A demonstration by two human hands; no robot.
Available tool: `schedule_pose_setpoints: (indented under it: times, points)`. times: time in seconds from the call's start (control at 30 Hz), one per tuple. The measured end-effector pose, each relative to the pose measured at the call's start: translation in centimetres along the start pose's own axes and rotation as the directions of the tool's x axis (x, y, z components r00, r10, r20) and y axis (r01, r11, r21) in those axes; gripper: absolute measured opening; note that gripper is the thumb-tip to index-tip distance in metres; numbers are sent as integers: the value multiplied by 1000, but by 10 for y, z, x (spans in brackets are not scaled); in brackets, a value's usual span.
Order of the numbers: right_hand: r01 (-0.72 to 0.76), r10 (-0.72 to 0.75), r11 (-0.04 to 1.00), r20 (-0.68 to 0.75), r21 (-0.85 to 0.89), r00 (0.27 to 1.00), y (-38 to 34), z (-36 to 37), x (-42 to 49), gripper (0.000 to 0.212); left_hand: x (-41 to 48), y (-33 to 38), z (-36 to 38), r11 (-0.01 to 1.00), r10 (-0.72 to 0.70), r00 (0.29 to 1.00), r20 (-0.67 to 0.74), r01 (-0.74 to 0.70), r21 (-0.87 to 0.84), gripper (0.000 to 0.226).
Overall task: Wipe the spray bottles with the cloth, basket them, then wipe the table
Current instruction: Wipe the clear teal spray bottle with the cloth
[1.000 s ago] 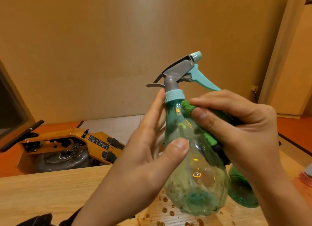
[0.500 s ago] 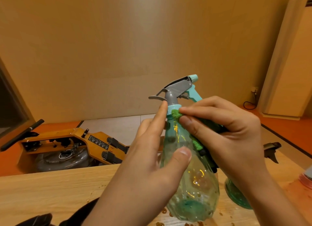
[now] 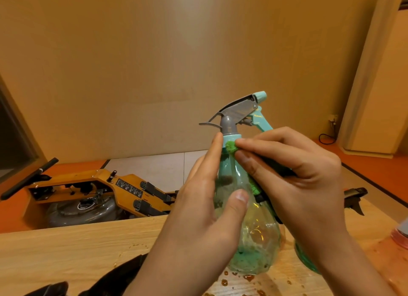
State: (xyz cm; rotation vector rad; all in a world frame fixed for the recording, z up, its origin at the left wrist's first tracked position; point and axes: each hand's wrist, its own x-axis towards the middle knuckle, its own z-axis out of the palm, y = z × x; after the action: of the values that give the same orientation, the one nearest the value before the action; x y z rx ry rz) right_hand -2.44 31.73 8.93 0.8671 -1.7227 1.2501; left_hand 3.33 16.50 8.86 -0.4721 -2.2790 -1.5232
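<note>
Green cloth [image 3: 231,147] is pinched in the grip of the right hand [image 3: 304,185] and pressed to the neck of the spray bottle [image 3: 254,236], just under its collar. The left hand [image 3: 205,218] curls round the bottle's body, holding it upright, low over the wet wooden surface [image 3: 66,251].

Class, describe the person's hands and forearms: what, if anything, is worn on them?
The left hand and right hand are bare: no gloves, rings or bracelets show. Fingernails are short and unpainted. The left forearm and right forearm are uncovered to the frame edge, with no sleeve or watch in view.
</note>
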Motion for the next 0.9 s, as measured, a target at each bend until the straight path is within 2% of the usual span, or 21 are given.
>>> schedule_pose_setpoints:
  times: [0.1,0.3,0.4,0.5,0.67,0.9]
  points:
    - [3,-3,1000,8,-2,1000,-2,-2,2,19,1,0,0,999,-3,1000,11,3,-43,96]
    - [-95,92,989,26,114,995,-4,-10,7,18,3,0,-7,979,4,1000,25,1,-204,90]
    - [-85,82,987,27,133,996,-6,-9,5,17,5,1,-9,968,29,997,-78,-48,-246,80]
    - [-111,105,979,43,171,994,-8,-4,4,16,7,-4,-12,950,34,984,-174,-85,-300,80]
    - [-275,286,889,27,365,958,-12,-3,5,14,6,-10,-17,907,10,996,-91,-47,-419,81]
    - [-267,273,884,40,384,961,-10,-4,8,15,4,-8,-17,928,44,999,-23,-49,-368,73]
